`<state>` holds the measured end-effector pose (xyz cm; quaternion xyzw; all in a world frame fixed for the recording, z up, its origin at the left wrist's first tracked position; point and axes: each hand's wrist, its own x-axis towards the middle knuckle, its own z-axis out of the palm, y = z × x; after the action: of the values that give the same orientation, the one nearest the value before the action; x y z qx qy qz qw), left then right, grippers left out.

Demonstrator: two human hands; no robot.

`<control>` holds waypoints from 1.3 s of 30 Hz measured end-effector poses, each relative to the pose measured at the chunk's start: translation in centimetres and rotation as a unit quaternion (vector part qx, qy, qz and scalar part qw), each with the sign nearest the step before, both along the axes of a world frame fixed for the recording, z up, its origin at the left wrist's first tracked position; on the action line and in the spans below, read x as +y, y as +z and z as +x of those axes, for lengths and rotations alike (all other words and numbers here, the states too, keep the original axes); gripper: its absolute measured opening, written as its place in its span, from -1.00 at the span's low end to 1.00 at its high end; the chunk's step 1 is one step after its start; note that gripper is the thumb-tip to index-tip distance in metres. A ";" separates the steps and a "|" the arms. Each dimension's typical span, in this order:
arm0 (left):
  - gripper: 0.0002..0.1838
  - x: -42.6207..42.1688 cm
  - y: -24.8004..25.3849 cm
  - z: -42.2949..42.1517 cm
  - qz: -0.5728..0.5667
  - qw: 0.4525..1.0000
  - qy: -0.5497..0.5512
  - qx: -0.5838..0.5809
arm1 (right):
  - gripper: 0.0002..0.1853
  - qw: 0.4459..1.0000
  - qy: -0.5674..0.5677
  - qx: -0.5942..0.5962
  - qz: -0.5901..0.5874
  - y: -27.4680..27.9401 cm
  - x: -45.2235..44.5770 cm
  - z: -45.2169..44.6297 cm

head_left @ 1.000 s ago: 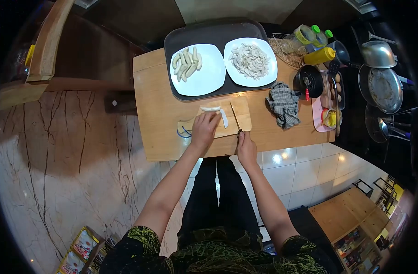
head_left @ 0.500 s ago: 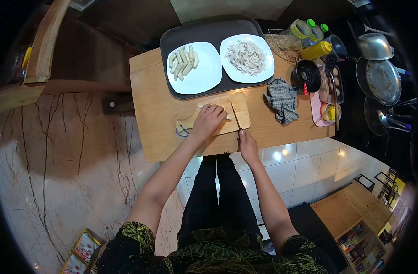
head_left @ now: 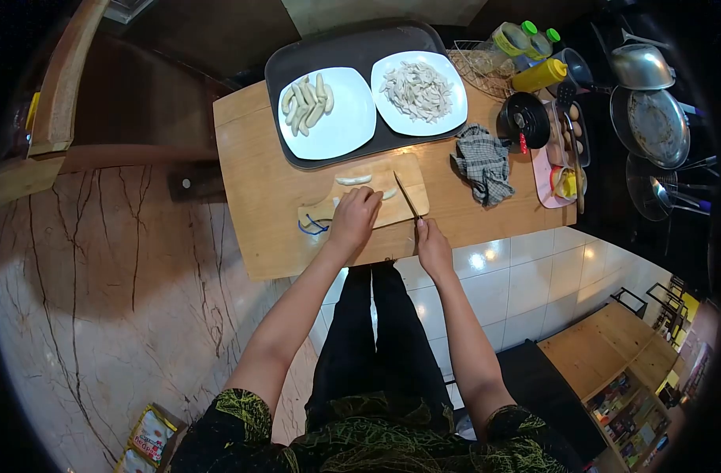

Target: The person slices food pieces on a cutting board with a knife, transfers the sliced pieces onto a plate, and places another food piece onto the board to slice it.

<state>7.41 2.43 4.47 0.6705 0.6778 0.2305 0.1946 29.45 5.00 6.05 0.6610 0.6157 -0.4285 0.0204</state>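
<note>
My right hand grips the handle of a knife, whose blade points away from me over the right side of a wooden cutting board. My left hand rests on the board with its fingers closed at a pale peeled banana piece that sticks out toward the blade. Just beyond my fingers lies another long banana piece. A blue cord hangs from the board's handle. Behind the board, one white plate bears several whole peeled bananas; the other white plate carries a heap of thin pale slices.
Both plates stand on a dark tray on the wooden table. A checked cloth lies right of the board. Beyond it are a black pot, a yellow bottle, eggs and pans.
My left hand has drawn back slightly toward me, uncovering the long banana piece on the board. The knife stays right of the banana, its tip a little farther left. The camera view has shifted slightly.
</note>
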 end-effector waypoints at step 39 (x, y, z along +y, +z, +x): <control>-0.50 -2.2 -0.8 3.1 0.086 0.992 -0.082 0.046 | -0.60 0.984 0.048 -0.094 0.144 1.0 -2.0 -0.1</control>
<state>10.48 0.27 3.70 0.7479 0.6064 0.2405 0.1228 29.40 3.00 7.10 0.6640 0.6974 -0.2695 0.0038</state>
